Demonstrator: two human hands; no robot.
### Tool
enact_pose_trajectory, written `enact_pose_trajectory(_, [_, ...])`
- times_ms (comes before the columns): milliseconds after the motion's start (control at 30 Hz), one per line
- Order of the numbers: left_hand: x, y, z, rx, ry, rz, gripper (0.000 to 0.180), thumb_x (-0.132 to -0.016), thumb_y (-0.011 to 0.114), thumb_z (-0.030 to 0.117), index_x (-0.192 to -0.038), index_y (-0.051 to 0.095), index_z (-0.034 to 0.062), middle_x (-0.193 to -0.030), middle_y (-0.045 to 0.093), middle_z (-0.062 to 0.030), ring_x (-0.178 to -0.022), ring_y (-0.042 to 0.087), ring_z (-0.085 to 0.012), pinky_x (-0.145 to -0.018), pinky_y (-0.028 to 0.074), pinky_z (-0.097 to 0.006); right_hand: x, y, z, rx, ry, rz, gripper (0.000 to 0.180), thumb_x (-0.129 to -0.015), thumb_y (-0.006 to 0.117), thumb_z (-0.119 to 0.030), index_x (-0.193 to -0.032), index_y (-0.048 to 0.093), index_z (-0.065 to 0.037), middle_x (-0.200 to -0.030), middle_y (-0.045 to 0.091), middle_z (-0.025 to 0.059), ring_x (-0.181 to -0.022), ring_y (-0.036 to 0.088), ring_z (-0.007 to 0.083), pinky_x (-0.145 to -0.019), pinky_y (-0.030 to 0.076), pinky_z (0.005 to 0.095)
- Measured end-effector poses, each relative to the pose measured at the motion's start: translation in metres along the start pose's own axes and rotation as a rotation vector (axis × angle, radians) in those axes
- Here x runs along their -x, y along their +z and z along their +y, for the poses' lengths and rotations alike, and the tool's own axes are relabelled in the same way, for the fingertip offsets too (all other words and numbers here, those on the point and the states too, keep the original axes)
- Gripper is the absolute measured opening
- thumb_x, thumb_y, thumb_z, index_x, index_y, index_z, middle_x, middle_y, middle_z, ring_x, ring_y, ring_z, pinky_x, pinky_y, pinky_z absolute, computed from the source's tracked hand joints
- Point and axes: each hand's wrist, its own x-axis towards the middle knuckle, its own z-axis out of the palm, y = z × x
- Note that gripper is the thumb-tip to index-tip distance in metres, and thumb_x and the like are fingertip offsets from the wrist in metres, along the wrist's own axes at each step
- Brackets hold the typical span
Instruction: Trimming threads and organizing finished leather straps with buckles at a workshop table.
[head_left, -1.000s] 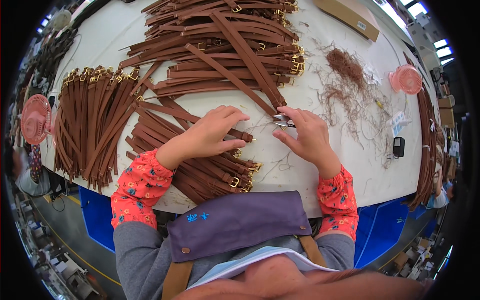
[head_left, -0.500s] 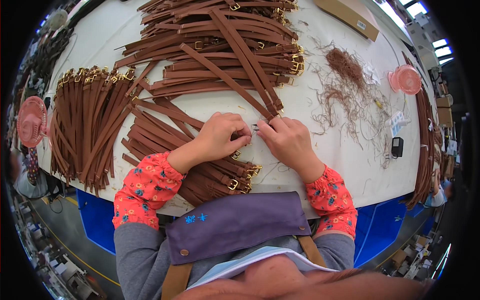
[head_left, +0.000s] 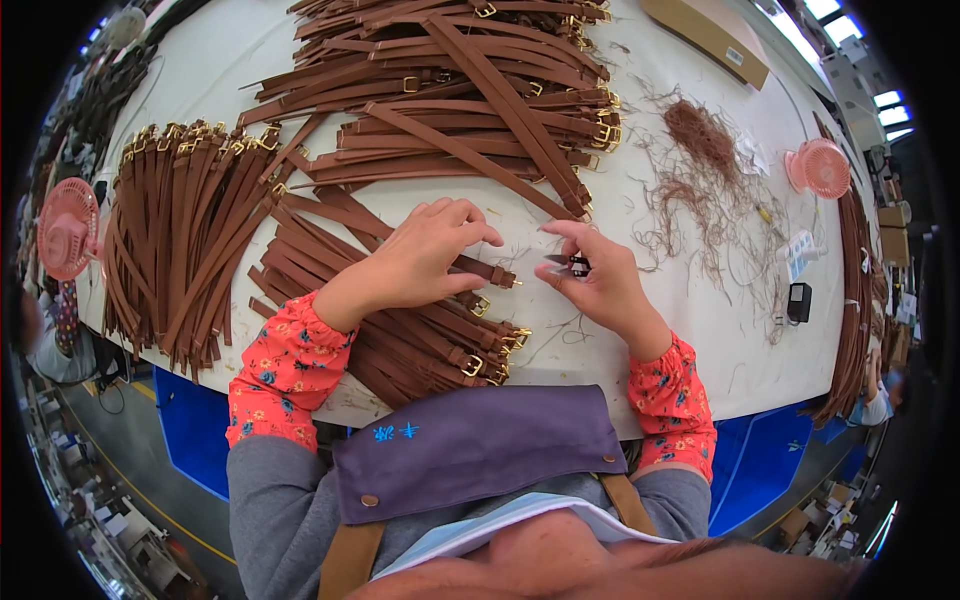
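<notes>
A small pair of snips is pinched in the right hand, just right of a brown strap's buckle end. The left hand lies flat on that strap, fingers loose, atop a strap pile. Loose thread trimmings lie nearby on the white table.

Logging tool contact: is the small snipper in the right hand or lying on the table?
In hand. The right hand pinches the small black snipper between fingers and thumb, above the white table.
</notes>
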Motion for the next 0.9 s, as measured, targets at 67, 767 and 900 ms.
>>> enact_pose_trajectory(67, [0.003,-0.006,-0.001,-0.044,-0.003,-0.045,0.031,-0.083,0.079,0.013,-0.112,0.068,0.0108,-0.118,0.062,-0.0041,-0.114,0.057,-0.0276,-0.102,0.041,-0.041,0.002,0.005,0.002,0.012,-0.056,-0.072,0.044,-0.087,0.078,-0.016,-0.129,0.064,-0.016,-0.102,0.072,0.0068,-0.080,0.072,0.0237,-0.067,0.057,0.0352])
enact_pose_trajectory(767, [-0.005,0.015,0.004,0.021,0.125,0.195,0.015,-0.092,0.072,0.008,-0.104,0.063,0.0027,-0.101,0.061,-0.0102,-0.078,0.063,-0.0267,-0.071,0.052,-0.036,0.005,-0.001,0.016,-0.003,0.009,-0.155,0.032,-0.082,0.069,0.001,-0.113,0.071,-0.008,-0.088,0.074,0.0103,-0.081,0.073,0.0257,-0.073,0.056,0.0327])
enact_pose_trajectory(900, [-0.004,0.027,0.004,0.248,-0.018,0.057,0.019,-0.092,0.072,0.007,-0.109,0.066,0.0028,-0.097,0.062,-0.0107,-0.075,0.064,-0.0229,-0.069,0.052,-0.034,0.000,0.016,0.009,-0.038,-0.059,-0.102,0.031,-0.084,0.070,-0.010,-0.115,0.072,-0.015,-0.084,0.073,0.0101,-0.077,0.070,0.0298,-0.067,0.054,0.0381])
